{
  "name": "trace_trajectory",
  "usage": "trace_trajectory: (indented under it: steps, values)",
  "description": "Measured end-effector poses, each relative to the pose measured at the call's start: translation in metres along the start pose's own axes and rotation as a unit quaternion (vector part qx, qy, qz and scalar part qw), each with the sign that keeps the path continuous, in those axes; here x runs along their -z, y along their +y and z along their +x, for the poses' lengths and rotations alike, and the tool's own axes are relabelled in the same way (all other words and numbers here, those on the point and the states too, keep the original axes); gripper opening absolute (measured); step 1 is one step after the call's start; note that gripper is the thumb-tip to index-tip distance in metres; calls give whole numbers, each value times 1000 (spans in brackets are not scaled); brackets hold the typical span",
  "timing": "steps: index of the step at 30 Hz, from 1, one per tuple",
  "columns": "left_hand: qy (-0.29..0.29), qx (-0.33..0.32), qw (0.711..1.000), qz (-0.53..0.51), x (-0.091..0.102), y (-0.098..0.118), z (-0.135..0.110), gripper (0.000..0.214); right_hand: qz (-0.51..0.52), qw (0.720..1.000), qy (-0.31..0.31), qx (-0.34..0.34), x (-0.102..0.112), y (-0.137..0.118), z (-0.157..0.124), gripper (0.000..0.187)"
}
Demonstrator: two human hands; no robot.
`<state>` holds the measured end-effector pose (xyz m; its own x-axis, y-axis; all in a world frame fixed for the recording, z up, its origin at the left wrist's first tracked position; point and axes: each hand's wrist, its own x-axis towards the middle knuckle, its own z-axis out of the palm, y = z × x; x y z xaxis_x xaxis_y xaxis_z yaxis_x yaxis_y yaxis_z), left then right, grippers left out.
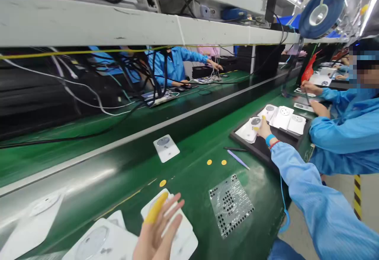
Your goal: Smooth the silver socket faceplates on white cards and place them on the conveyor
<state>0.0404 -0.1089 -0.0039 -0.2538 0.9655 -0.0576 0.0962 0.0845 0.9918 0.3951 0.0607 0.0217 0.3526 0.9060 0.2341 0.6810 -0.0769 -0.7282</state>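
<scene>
My left hand [161, 226], with a yellow finger cot on one finger, is open over a small pile of white printed cards [188, 242]; its fingers are spread, and whether they touch the pile I cannot tell. At the black tray [265, 149], my right hand [264, 129] has finger and thumb, both in yellow cots, at a white card [249, 130] with a round grey print. A blue wrist strap [269, 139] circles that wrist. More white cards [284, 117] lie in the tray's far part. Between my hands lies a clear sheet of black dots [231, 204].
Lilac tweezers [238, 159] and a dark thin tool [235, 149] lie near the tray. Yellow discs [209, 162] dot the green bench. A single card [166, 148] rests by the dark belt [118, 155]. A co-worker [349, 121] sits at right; a tape reel [321, 12] hangs above.
</scene>
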Motion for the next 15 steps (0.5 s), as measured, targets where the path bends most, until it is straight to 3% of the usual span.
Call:
trace_trajectory:
  steps: [2,6,10,12,14,15]
  values:
    - [-12,-14,994,112,4,18,34,61,-35,999,3,-9,-6,10,4,32]
    - [47,42,972,228,-8,40,123,36,-77,997,0,25,-21,10,-3,38]
    - [103,57,945,306,-40,49,187,37,-83,990,-8,115,-36,-10,-53,57]
    - [107,49,937,330,-58,52,202,37,-71,982,-40,171,-46,-15,-91,43]
    - [92,40,930,353,-69,53,211,37,-29,964,-81,251,-55,-13,-124,15]
    - [79,37,927,365,-72,52,215,37,-13,957,-100,271,-58,-11,-136,13]
